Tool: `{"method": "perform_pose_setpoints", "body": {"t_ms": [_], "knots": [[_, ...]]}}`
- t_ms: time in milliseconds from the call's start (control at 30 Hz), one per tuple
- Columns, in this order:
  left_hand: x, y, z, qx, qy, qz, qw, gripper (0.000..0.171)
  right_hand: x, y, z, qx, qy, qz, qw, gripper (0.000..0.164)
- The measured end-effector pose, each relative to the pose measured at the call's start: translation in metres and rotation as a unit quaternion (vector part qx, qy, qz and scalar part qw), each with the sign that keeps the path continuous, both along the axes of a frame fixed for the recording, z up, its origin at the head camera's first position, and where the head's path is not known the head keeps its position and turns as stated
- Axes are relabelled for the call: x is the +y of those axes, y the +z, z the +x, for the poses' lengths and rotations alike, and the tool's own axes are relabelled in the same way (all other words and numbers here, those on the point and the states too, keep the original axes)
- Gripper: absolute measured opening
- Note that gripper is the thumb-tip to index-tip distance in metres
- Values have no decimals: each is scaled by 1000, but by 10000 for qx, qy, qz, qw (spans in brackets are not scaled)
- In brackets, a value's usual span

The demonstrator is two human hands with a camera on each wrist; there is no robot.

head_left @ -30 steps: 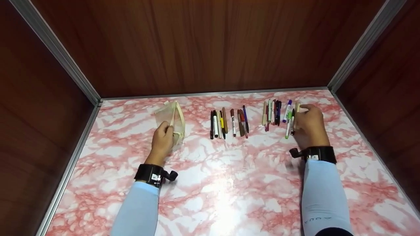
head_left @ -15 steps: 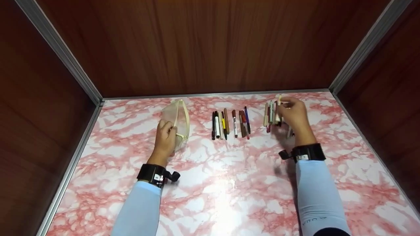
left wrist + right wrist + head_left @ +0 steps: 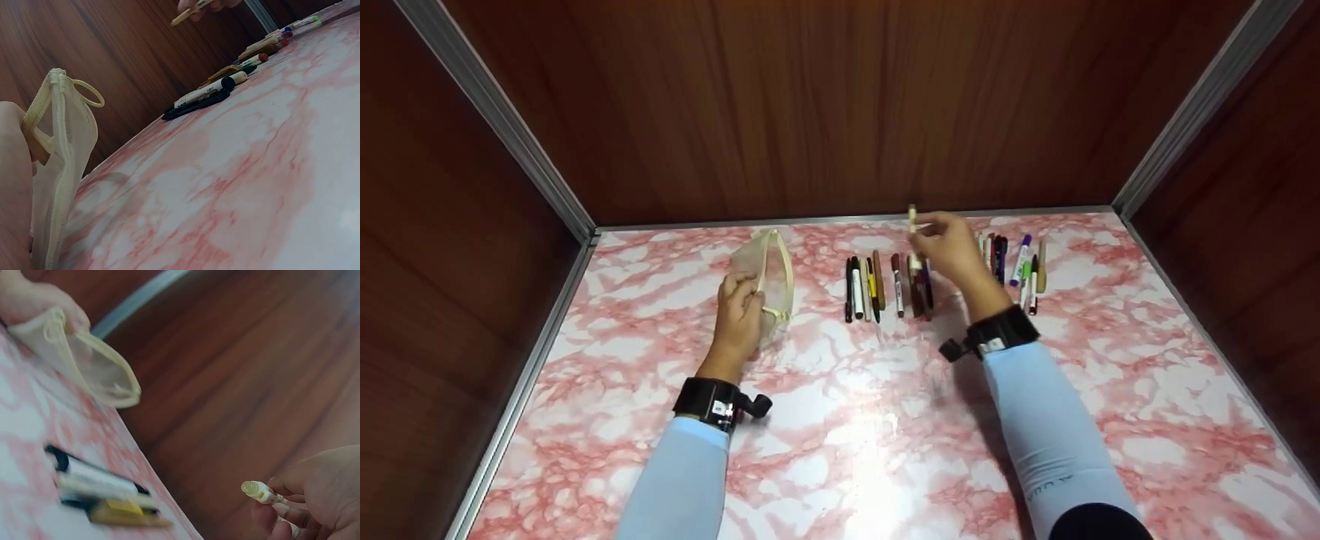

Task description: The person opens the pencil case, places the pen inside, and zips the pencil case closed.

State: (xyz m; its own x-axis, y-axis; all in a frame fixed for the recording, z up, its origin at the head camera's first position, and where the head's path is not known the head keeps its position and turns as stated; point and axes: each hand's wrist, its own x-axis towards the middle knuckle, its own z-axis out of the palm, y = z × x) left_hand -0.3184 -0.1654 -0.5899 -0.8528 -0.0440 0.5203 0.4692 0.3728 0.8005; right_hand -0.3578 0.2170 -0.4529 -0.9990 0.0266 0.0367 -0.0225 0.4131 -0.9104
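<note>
My left hand (image 3: 739,311) grips the near edge of a cream mesh zip pouch (image 3: 778,274), thumb and fingers pinching beside the zip. The pouch's mouth gapes to the right, as the right wrist view also shows. In my right hand (image 3: 952,247) is a cream pen (image 3: 261,491), pinched upright between thumb and fingers and raised over the table. Below it lies a middle cluster of pens, partly covered by that hand, with a brown-capped marker (image 3: 898,285). Nearer the pouch, a white marker (image 3: 857,289) and a yellow-and-black pen (image 3: 874,285) lie among several others.
More pens lie farther right, including a purple-capped marker (image 3: 1021,261), a green-capped marker (image 3: 1025,277) and a tan pen (image 3: 1042,270). Wooden panels (image 3: 840,112) enclose the back and sides of the marbled pink-white table (image 3: 810,420).
My right hand has moved left from the far-right pens to above the middle cluster, bringing the cream pen. The left hand and pouch have shifted only slightly in view.
</note>
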Motion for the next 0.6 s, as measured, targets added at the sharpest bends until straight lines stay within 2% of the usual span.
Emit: {"method": "perform_pose_setpoints", "body": {"t_ms": [100, 200, 267, 367, 500, 600], "knots": [[3, 11, 8, -151, -42, -18, 9999, 20, -24, 3, -1, -204, 132, -47, 9997, 41], [5, 17, 12, -283, -44, -126, 9995, 19, -49, 2, -1, -118, 401, -57, 9991, 40], [6, 19, 13, -298, -33, -160, 9994, 19, -64, -1, -3, 89, 599, 13, 9982, 39], [7, 20, 14, -193, 2, -179, 9997, 19, -87, -7, -3, 163, 830, -141, 9963, 39], [7, 19, 13, -96, 38, -307, 9995, 18, -115, -15, -3, -32, 962, -576, 9937, 40], [7, 19, 12, -151, 18, -386, 9991, 18, -131, -19, -4, -105, 1079, -649, 9920, 40]]}}
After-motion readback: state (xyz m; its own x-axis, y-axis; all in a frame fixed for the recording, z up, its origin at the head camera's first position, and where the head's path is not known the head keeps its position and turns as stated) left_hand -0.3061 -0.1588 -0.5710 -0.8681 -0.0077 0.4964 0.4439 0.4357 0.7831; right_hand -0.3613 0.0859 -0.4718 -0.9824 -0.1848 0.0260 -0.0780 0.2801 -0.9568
